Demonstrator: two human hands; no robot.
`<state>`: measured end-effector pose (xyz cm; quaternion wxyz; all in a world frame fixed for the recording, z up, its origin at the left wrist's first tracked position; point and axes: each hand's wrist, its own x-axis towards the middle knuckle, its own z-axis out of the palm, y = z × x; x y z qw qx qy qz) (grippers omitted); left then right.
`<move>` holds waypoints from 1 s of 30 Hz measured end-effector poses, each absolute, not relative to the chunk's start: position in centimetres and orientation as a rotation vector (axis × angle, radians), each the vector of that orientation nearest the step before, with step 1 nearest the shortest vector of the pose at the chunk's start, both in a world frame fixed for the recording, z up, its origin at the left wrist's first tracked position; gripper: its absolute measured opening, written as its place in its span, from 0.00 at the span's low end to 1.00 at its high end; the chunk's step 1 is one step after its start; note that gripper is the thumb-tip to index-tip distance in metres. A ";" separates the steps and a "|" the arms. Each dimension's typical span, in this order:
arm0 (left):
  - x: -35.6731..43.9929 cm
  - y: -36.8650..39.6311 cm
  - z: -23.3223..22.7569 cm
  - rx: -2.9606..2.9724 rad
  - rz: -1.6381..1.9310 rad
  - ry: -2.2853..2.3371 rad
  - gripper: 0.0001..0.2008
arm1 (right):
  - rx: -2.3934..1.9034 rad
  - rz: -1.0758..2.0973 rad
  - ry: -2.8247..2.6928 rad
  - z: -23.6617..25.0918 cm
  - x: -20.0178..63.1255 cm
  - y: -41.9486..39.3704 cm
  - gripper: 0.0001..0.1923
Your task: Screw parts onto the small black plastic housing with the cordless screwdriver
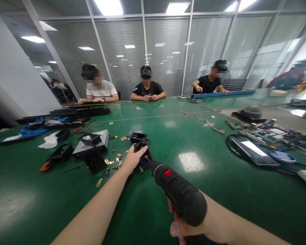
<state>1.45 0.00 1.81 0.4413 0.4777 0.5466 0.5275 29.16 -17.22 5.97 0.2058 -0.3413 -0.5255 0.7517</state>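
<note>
My left hand (133, 159) grips a small black plastic housing (144, 158) on the table, thumb along its top edge. My right hand (180, 223) is wrapped round the handle of a black cordless drill (178, 189) with a red switch. The drill's bit points left into the housing; whether it sits on a screw I cannot tell. Just behind the housing lies another black housing (137, 136). Small brass plates (99, 182) and brass screws (107, 173) are scattered left of my left hand.
Farther left are a silver metal box (102, 141), black plastic frames (60, 153) and blue gloves (33, 131). On the right lie a phone (253, 151), cables and circuit boards (277, 132). Several people sit across the green table (219, 190), one with a long blue bar (224, 94).
</note>
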 end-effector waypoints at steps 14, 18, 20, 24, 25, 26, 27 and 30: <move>1.8 -0.3 2.7 1.175 1.286 1.390 0.42 | -0.891 2.186 -1.301 6.3 28.4 -17.0 0.31; 1.8 -0.3 2.7 1.185 1.292 1.378 0.42 | -0.908 2.182 -1.285 6.6 28.4 -17.0 0.31; 1.8 -0.3 2.7 1.186 1.296 1.371 0.43 | -0.922 2.182 -1.276 6.8 28.5 -17.0 0.30; 1.8 -0.3 2.7 1.177 1.290 1.381 0.43 | -0.943 2.172 -1.330 6.2 28.8 -17.1 0.28; 1.8 -0.3 2.7 1.176 1.290 1.383 0.42 | -0.946 2.164 -1.362 5.9 28.9 -17.1 0.27; 1.8 -0.3 2.7 1.175 1.292 1.382 0.42 | -0.948 2.148 -1.408 5.6 29.1 -17.1 0.27; 1.8 -0.3 2.6 1.171 1.295 1.381 0.42 | -0.958 2.129 -1.447 5.3 29.2 -17.1 0.27; 1.7 -0.4 2.6 1.176 1.294 1.381 0.40 | -0.966 2.021 -1.568 5.3 29.4 -16.9 0.23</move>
